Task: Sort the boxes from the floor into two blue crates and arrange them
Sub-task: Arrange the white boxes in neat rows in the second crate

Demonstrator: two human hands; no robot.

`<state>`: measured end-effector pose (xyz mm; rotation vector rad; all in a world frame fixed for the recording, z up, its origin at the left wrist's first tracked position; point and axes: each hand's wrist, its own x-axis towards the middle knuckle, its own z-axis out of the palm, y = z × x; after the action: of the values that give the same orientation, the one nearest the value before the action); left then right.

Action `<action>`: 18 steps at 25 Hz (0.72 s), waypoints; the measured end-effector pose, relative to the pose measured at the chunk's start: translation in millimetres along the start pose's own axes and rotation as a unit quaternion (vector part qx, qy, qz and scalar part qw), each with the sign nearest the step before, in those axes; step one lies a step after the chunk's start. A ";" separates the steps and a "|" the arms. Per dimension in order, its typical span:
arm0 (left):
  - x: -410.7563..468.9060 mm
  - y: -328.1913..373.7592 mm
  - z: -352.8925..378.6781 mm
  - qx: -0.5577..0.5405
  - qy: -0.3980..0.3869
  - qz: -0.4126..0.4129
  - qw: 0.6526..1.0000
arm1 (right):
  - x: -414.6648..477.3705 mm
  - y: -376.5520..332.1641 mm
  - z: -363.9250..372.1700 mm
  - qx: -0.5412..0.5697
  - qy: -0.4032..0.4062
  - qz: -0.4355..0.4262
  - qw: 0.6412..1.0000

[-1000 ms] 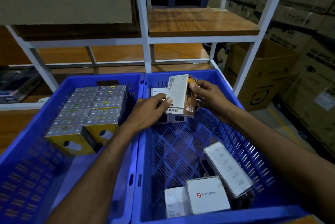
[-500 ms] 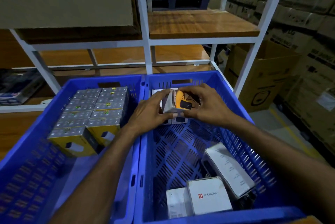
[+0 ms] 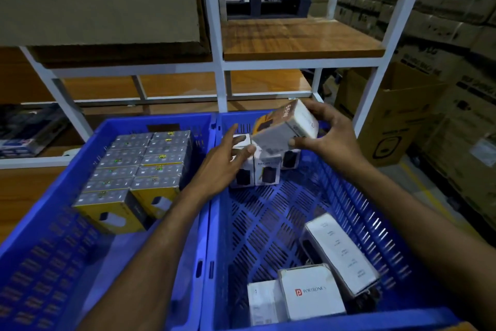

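The right hand [image 3: 332, 134] grips a small white and orange cardboard box [image 3: 284, 126], with the thumb under its near edge and the curled fingers over its far end. The box is tilted and is held in the air above the far end of the right blue plastic crate [image 3: 268, 223]. It is just over a row of white boxes with dark pictures [image 3: 268, 169], which stand upright at the far wall of this crate. The left hand [image 3: 222, 161] is open, with its fingers almost straight and a little spread. It rests on the top of the leftmost box of the row, and its thumb tip is at the low corner of the held box. The two hands are near each other but they do not touch.

At the near end of the same crate lie a square white box with a red logo [image 3: 308, 290], a smaller white box [image 3: 261, 301] just beside it on the left, and a long white box [image 3: 341, 253] that is tilted near the right wall. The left blue plastic crate [image 3: 40, 263] stands side by side with the right one. It contains yellow boxes with grey tops [image 3: 145, 167], packed tightly in two columns at its far end. Behind the crates stands a white metal rack with wooden shelves [image 3: 300, 35], and a brown cardboard carton [image 3: 386, 121] is at the right of it
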<state>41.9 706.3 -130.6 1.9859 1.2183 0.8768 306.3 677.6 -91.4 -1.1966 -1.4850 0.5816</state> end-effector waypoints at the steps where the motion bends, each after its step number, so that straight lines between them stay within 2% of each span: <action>1: 0.3 -1.1 0.0 0.011 -0.005 0.008 1.000 | -1.6 -1.9 -1.3 -0.097 0.021 -0.096 0.990; 3: 1.9 -1.9 1.0 0.044 0.003 0.025 0.999 | -5.2 -5.0 2.2 -0.243 0.030 -0.272 0.931; 4: 3.5 -3.2 1.8 0.048 0.018 0.035 0.998 | -7.0 -7.3 6.0 -0.284 0.018 -0.327 0.901; 6: 3.2 -4.2 2.0 0.041 0.039 0.052 0.997 | -8.9 -4.2 12.7 -0.338 -0.018 -0.393 0.855; 8: 3.2 -6.3 3.7 0.007 0.045 0.047 0.998 | -9.8 -2.1 13.3 -0.367 -0.040 -0.418 0.830; 11: 5.8 -0.2 0.8 -0.126 0.057 -0.011 0.990 | -9.0 -2.8 11.4 -0.337 -0.062 -0.404 0.848; 13: 4.3 4.6 -2.2 -0.149 0.036 -0.018 0.988 | -8.4 -1.3 14.9 -0.318 -0.083 -0.367 0.871; 15: 2.1 9.2 -2.8 -0.144 0.036 -0.022 0.989 | -9.8 1.0 19.7 -0.299 -0.109 -0.283 0.905; 18: 1.9 9.7 -1.4 -0.130 0.039 -0.034 0.990 | -13.8 0.1 21.8 -0.158 -0.177 -0.112 0.965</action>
<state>46.2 704.7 -121.7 1.7081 1.1432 1.0324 284.8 670.5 -103.7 -1.1823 -2.0464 0.4283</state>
